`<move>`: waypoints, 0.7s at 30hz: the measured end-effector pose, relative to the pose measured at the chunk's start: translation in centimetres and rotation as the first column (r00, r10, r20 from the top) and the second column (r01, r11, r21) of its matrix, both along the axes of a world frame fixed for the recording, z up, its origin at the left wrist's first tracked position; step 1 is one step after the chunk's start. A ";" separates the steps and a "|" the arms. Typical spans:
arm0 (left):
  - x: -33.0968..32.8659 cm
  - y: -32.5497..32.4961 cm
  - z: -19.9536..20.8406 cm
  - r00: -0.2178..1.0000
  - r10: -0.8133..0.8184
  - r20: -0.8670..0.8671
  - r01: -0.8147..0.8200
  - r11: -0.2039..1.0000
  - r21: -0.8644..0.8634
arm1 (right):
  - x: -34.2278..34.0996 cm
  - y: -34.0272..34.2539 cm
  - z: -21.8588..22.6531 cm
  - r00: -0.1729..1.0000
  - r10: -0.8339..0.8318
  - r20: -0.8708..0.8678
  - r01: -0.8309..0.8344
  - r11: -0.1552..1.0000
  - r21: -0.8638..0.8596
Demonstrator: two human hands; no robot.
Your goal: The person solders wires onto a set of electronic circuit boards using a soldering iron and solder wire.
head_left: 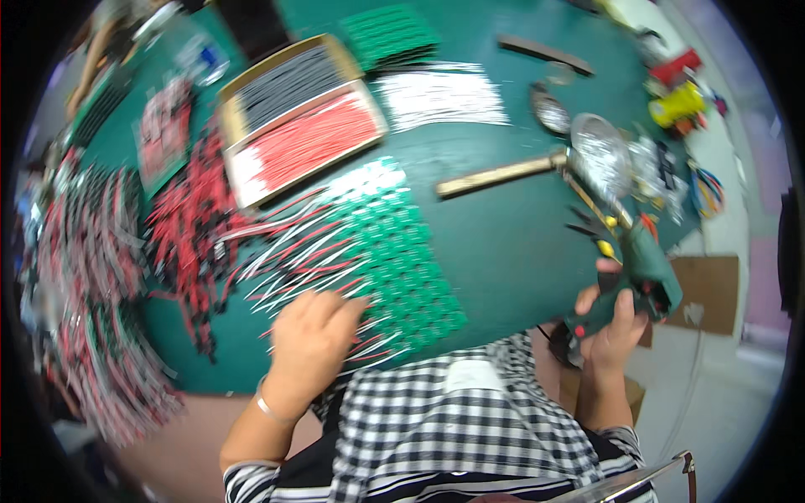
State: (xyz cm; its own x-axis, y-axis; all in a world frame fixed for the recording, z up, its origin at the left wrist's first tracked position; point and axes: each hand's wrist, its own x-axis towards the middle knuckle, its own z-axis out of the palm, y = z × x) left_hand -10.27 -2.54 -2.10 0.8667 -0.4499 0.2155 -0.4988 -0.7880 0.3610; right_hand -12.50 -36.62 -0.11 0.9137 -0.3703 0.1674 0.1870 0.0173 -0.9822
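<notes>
My left hand (309, 337) rests on the near end of a panel of small green circuit boards (394, 251), its fingers on the red and white wire leads (293, 260) that fan out to the left. My right hand (610, 323) grips a green pistol-shaped soldering tool (641, 268) just past the table's right edge, its tip pointing up and away from the boards. The tool is apart from the panel.
A cardboard box (293, 117) holds black and red cut wires. White wires (440, 96) and another green panel (390, 33) lie behind. Heaps of wired parts (101, 277) cover the left. A brass-coloured bar (499, 174), silvery dishes (599, 151) and spools (679, 101) stand right.
</notes>
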 end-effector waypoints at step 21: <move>-1.6 -1.2 -2.4 0.990 0.114 0.087 -0.098 0.979 -0.179 | -4.4 0.1 -5.7 0.947 0.101 -0.305 -0.280 0.727 -0.627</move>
